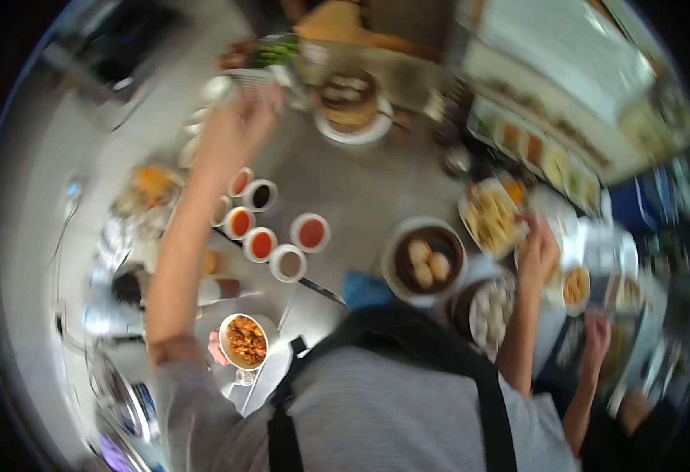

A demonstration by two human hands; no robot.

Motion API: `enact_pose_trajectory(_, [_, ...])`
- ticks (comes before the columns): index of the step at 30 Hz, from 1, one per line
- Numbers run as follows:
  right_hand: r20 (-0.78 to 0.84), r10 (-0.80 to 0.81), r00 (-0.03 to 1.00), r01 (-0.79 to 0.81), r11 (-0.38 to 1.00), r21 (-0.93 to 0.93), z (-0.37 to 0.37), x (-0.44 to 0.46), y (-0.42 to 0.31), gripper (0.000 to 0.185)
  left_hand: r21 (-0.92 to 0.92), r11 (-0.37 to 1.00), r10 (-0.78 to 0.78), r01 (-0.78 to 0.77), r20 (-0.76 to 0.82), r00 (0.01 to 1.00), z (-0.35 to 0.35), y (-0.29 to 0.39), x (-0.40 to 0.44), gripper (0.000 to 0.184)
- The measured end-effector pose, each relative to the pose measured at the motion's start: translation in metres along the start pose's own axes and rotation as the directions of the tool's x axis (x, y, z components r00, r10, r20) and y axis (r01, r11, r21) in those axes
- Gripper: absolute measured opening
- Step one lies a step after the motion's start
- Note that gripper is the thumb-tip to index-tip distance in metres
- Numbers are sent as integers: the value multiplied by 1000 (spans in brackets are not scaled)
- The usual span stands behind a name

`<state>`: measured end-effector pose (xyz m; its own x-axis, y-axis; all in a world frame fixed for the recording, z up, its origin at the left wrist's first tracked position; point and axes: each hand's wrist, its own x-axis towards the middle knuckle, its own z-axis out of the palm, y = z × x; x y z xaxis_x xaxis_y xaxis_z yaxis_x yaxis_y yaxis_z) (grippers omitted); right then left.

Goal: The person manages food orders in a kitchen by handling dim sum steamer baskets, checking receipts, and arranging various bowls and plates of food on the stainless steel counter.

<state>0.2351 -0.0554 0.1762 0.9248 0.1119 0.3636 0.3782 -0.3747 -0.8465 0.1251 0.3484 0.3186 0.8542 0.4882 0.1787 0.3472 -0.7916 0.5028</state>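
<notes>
My left hand [258, 114] stretches to the far left of the steel counter, beside a pale striped thing [249, 76] and some chopped greens [276, 52]. It is smeared by motion, and what its fingers hold, if anything, cannot be made out. On the right, my right hand [540, 250] is bent at the edge of a white container of fries [488, 216]. Its fingers are blurred, so I cannot tell whether they grip the container. Below that hand sits a round vessel of white dumpling-like pieces [490, 315].
Several sauce cups [311, 233] stand left of centre. A dark round steamer with buns [425, 261] is near my body; another steamer [349, 102] sits on a plate further back. Chicken-like pieces fill a tub [244, 342]. Another person's hand [595, 338] shows at right.
</notes>
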Motion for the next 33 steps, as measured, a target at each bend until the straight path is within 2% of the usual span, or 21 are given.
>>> enact_pose_trajectory(1, [20, 16, 1000, -17, 999, 52, -8, -5, -16, 34, -295, 942, 240, -162, 254, 937, 56, -5, -30, 27])
enact_pose_trajectory(2, [21, 11, 1000, -13, 993, 115, -11, -7, -17, 33, -383, 920, 255, -81, 427, 868, 102, 2, -63, 32])
enact_pose_trajectory(3, [18, -17, 1000, 13, 980, 197, -15, -10, -19, 32, -149, 982, 184, -119, 573, 799, 121, 32, -91, 39])
enact_pose_trajectory(5, [-38, 36, 999, -29, 987, 158, -33, -23, -25, 33, -96, 975, 213, -199, 651, 729, 190, 23, -126, 52])
enact_pose_trajectory(8, [-125, 37, 991, -16, 987, 161, -66, -50, -32, 33, 81, 989, 33, -121, 683, 730, 235, 27, -133, 59])
enact_pose_trajectory(11, [-199, 105, 974, -61, 974, 218, -95, -97, -41, 37, -60, 950, -92, 306, 883, 459, 240, 26, -122, 57])
enact_pose_trajectory(12, [-220, 154, 963, -97, 963, 252, -101, -116, -45, 38, -79, 996, 40, 45, 825, 564, 255, 7, -117, 57])
enact_pose_trajectory(13, [-247, 204, 947, -130, 949, 286, -105, -138, -49, 39, -83, 971, 209, -224, 755, 622, 278, -21, -109, 57])
enact_pose_trajectory(14, [-245, 288, 926, -200, 922, 330, -103, -161, -54, 41, -50, 905, 361, -423, 618, 698, 294, -49, -99, 54])
enact_pose_trajectory(15, [-245, 279, 929, -209, 938, 276, -98, -184, -64, 41, -6, 800, 538, -600, 450, 713, 306, -63, -84, 52])
enact_pose_trajectory(16, [-203, 356, 912, -293, 912, 287, -91, -208, -71, 42, -245, 943, 333, -227, 631, 701, 307, -57, -68, 50])
enact_pose_trajectory(17, [-120, 401, 908, -325, 857, 400, -79, -232, -69, 39, -320, 920, 156, 229, 830, 536, 305, -48, -62, 48])
enact_pose_trajectory(19, [66, 389, 919, -393, 888, 241, -70, -270, -73, 28, -352, 838, 134, 417, 873, 468, 302, -35, -78, 41])
enact_pose_trajectory(21, [162, 375, 913, -388, 920, 56, -70, -296, -80, 25, -371, 903, 206, 217, 817, 538, 328, -49, -77, 36])
enact_pose_trajectory(23, [133, 352, 926, -362, 930, 61, -85, -311, -95, 26, -545, 812, 524, -209, 524, 672, 392, -103, -56, 31])
enact_pose_trajectory(25, [11, 408, 913, -407, 909, 87, -101, -325, -103, 28, -525, 851, 331, -24, 498, 801, 369, -76, -85, 26])
enact_pose_trajectory(28, [-124, 450, 884, -434, 890, 138, -120, -349, -101, 30, -745, 552, 201, 376, 556, 807, 372, -66, -101, 24])
enact_pose_trajectory(29, [-133, 498, 857, -484, 866, 125, -128, -356, -108, 30, -765, 520, 205, 379, 543, 814, 373, -66, -103, 24])
enact_pose_trajectory(31, [-138, 467, 873, -451, 883, 133, -137, -373, -112, 31, -801, 461, 201, 382, 514, 834, 378, -75, -96, 25])
enact_pose_trajectory(32, [-107, 522, 846, -509, 851, 127, -141, -381, -112, 30, -815, 492, 248, 305, 468, 849, 377, -80, -96, 30])
enact_pose_trajectory(33, [-119, 542, 832, -525, 838, 149, -145, -389, -112, 31, -828, 392, 221, 401, 507, 833, 365, -72, -98, 31])
